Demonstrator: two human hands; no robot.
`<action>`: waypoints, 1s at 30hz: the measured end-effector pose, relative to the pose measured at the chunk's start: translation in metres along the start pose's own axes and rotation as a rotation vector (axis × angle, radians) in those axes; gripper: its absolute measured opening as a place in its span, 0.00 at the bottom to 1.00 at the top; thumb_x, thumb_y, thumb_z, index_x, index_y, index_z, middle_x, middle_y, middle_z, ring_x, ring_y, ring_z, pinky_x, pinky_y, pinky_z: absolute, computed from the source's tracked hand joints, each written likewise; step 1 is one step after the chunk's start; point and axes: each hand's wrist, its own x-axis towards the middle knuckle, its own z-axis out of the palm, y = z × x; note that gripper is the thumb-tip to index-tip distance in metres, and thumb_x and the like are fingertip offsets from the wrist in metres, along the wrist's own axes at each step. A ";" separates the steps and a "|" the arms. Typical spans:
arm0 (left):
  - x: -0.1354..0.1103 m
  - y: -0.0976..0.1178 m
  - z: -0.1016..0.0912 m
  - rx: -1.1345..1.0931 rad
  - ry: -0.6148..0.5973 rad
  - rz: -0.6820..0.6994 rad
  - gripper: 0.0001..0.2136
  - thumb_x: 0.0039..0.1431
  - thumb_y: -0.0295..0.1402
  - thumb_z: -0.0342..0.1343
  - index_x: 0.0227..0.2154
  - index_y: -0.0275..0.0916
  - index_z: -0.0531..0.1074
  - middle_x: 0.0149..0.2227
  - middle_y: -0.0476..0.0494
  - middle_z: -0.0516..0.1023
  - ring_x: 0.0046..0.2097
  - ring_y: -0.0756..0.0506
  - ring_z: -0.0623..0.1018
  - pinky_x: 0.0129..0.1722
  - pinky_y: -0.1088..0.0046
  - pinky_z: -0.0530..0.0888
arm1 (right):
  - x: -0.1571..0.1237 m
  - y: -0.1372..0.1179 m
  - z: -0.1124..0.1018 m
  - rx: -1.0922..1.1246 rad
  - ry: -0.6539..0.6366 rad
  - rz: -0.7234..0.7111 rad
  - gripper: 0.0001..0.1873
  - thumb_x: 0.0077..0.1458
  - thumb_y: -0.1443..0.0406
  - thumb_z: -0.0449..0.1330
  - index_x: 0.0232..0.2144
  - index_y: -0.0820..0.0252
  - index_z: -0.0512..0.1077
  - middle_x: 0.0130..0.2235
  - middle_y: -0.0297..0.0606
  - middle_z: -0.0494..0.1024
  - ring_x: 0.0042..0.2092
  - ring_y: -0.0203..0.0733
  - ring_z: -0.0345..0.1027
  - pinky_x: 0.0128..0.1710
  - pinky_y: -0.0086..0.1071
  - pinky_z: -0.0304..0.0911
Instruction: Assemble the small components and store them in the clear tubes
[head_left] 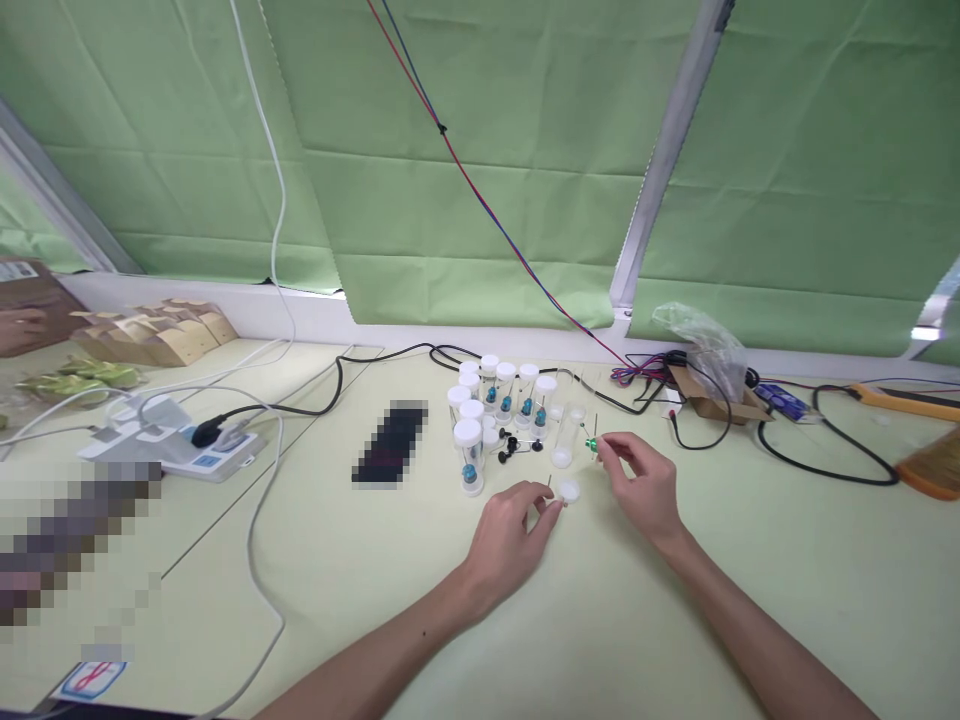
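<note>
My right hand is closed in a pinch on a small green part with a thin rod standing up from it. Lower and to the left, my left hand rests close to the table with thumb and forefinger curled together. A thin rod sticks up at its fingertips; its lower end is hidden. Just beyond these fingers lies a round white cap. An uncapped clear tube lies between the hands. Several white-capped tubes with blue parts inside stand upright to the left, beside loose black pieces with metal pins.
A blurred dark rectangle lies left of the tubes. Farther left are a white power strip and cardboard boxes. Black cables, a small carton with a plastic bag and an orange-edged device occupy the back right.
</note>
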 end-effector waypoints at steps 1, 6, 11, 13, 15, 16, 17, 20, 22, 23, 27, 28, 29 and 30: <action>0.000 0.000 0.000 -0.022 0.004 0.005 0.11 0.63 0.39 0.49 0.36 0.41 0.73 0.34 0.48 0.78 0.24 0.51 0.65 0.25 0.74 0.63 | -0.004 -0.007 0.003 -0.006 0.012 -0.032 0.02 0.57 0.68 0.58 0.33 0.59 0.72 0.31 0.38 0.75 0.31 0.40 0.70 0.34 0.34 0.68; -0.001 -0.001 0.002 -0.101 0.033 0.029 0.11 0.62 0.39 0.50 0.40 0.40 0.72 0.35 0.46 0.77 0.22 0.53 0.62 0.24 0.75 0.63 | -0.020 -0.028 0.018 0.019 0.022 -0.166 0.06 0.56 0.73 0.57 0.34 0.59 0.72 0.32 0.39 0.76 0.34 0.41 0.71 0.35 0.34 0.68; 0.000 -0.001 0.002 -0.123 0.058 0.053 0.09 0.62 0.36 0.50 0.38 0.39 0.72 0.34 0.47 0.76 0.22 0.53 0.62 0.24 0.75 0.62 | -0.025 -0.032 0.025 0.081 -0.050 -0.185 0.07 0.56 0.74 0.57 0.35 0.59 0.72 0.32 0.39 0.76 0.34 0.41 0.71 0.35 0.35 0.68; 0.000 -0.001 0.002 -0.122 0.068 0.049 0.09 0.62 0.36 0.49 0.37 0.39 0.72 0.33 0.47 0.76 0.22 0.53 0.62 0.24 0.75 0.62 | -0.026 -0.031 0.026 0.109 -0.078 -0.172 0.07 0.56 0.73 0.57 0.36 0.59 0.73 0.33 0.39 0.76 0.34 0.41 0.71 0.35 0.34 0.68; 0.000 -0.001 0.001 -0.118 0.071 0.041 0.09 0.62 0.36 0.49 0.36 0.39 0.72 0.32 0.47 0.76 0.22 0.53 0.62 0.24 0.75 0.61 | -0.026 -0.030 0.027 0.135 -0.103 -0.157 0.07 0.57 0.73 0.58 0.35 0.59 0.73 0.32 0.39 0.76 0.34 0.40 0.71 0.35 0.34 0.68; 0.000 -0.001 0.001 -0.115 0.072 0.036 0.09 0.62 0.36 0.49 0.36 0.39 0.73 0.31 0.48 0.76 0.22 0.53 0.61 0.24 0.75 0.61 | -0.026 -0.030 0.027 0.148 -0.115 -0.146 0.07 0.57 0.73 0.58 0.35 0.59 0.73 0.32 0.39 0.76 0.34 0.40 0.71 0.35 0.34 0.68; 0.000 -0.001 0.001 -0.113 0.073 0.031 0.09 0.62 0.36 0.49 0.35 0.39 0.73 0.30 0.48 0.76 0.23 0.53 0.61 0.24 0.75 0.61 | -0.026 -0.029 0.027 0.161 -0.127 -0.131 0.06 0.57 0.72 0.58 0.35 0.58 0.73 0.32 0.38 0.76 0.34 0.40 0.70 0.35 0.34 0.68; 0.000 -0.001 0.000 -0.107 0.073 0.031 0.09 0.63 0.35 0.49 0.34 0.39 0.73 0.29 0.49 0.75 0.23 0.53 0.62 0.24 0.75 0.61 | -0.028 -0.027 0.028 0.204 -0.160 -0.056 0.04 0.57 0.70 0.59 0.34 0.58 0.73 0.31 0.38 0.76 0.33 0.40 0.70 0.33 0.34 0.68; 0.001 -0.001 0.000 -0.104 0.074 0.040 0.10 0.63 0.35 0.48 0.34 0.40 0.73 0.29 0.49 0.75 0.23 0.52 0.62 0.25 0.75 0.61 | -0.029 -0.026 0.029 0.235 -0.179 0.009 0.03 0.57 0.68 0.59 0.34 0.58 0.73 0.31 0.38 0.76 0.32 0.40 0.70 0.32 0.34 0.68; 0.001 -0.002 0.000 -0.102 0.078 0.044 0.10 0.63 0.35 0.48 0.34 0.40 0.74 0.29 0.49 0.75 0.23 0.52 0.62 0.25 0.75 0.61 | -0.029 -0.026 0.029 0.252 -0.187 0.042 0.03 0.57 0.67 0.59 0.34 0.58 0.73 0.31 0.37 0.75 0.32 0.40 0.70 0.32 0.33 0.68; 0.002 -0.004 0.000 -0.082 0.101 0.045 0.11 0.64 0.34 0.47 0.31 0.39 0.73 0.28 0.49 0.73 0.24 0.52 0.63 0.25 0.74 0.61 | -0.030 -0.027 0.031 0.308 -0.204 0.143 0.03 0.57 0.65 0.60 0.31 0.58 0.73 0.29 0.36 0.75 0.29 0.38 0.69 0.31 0.33 0.69; 0.002 -0.005 0.000 -0.073 0.109 0.045 0.11 0.64 0.35 0.47 0.31 0.38 0.73 0.27 0.48 0.73 0.24 0.52 0.63 0.25 0.74 0.61 | -0.030 -0.027 0.031 0.318 -0.199 0.163 0.04 0.56 0.65 0.60 0.31 0.59 0.73 0.29 0.36 0.75 0.29 0.38 0.69 0.31 0.32 0.69; 0.002 -0.006 0.000 -0.066 0.118 0.047 0.11 0.63 0.35 0.47 0.30 0.38 0.72 0.27 0.48 0.73 0.24 0.52 0.64 0.26 0.74 0.61 | -0.030 -0.027 0.031 0.327 -0.192 0.184 0.04 0.56 0.64 0.60 0.31 0.59 0.73 0.29 0.36 0.75 0.29 0.38 0.70 0.31 0.32 0.69; 0.003 -0.006 0.000 -0.060 0.128 0.051 0.11 0.63 0.35 0.48 0.30 0.38 0.72 0.27 0.48 0.72 0.24 0.52 0.64 0.26 0.74 0.61 | -0.030 -0.027 0.031 0.335 -0.179 0.209 0.05 0.56 0.64 0.61 0.31 0.59 0.73 0.29 0.36 0.75 0.28 0.38 0.70 0.30 0.32 0.69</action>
